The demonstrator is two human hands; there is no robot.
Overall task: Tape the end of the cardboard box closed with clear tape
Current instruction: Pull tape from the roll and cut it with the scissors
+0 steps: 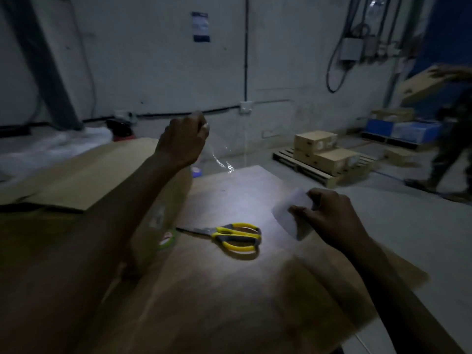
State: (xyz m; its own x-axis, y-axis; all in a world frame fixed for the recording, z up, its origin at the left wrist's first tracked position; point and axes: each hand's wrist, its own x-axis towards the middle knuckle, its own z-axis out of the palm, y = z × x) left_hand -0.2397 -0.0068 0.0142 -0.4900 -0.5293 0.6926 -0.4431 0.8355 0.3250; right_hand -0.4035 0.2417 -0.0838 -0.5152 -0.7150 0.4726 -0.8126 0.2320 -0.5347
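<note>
In dim light the cardboard box (229, 290) lies flat and wide in front of the person, its top lit by a bright patch. The left hand (182, 141) is raised above the box's far edge, fingers curled tight, pinching a strip of clear tape (222, 163) that glints as it runs down toward the box. The right hand (329, 218) rests on the box near its right edge and grips a pale object (288, 213) – too blurred to identify. Yellow-handled scissors (235, 236) lie closed on the box between the arms, tips just beside a green roll (167, 238) half hidden by the left forearm. Beyond, small boxes (315, 141) sit on a pallet (319, 175) – a second person (454, 149) stands at far right.
</note>
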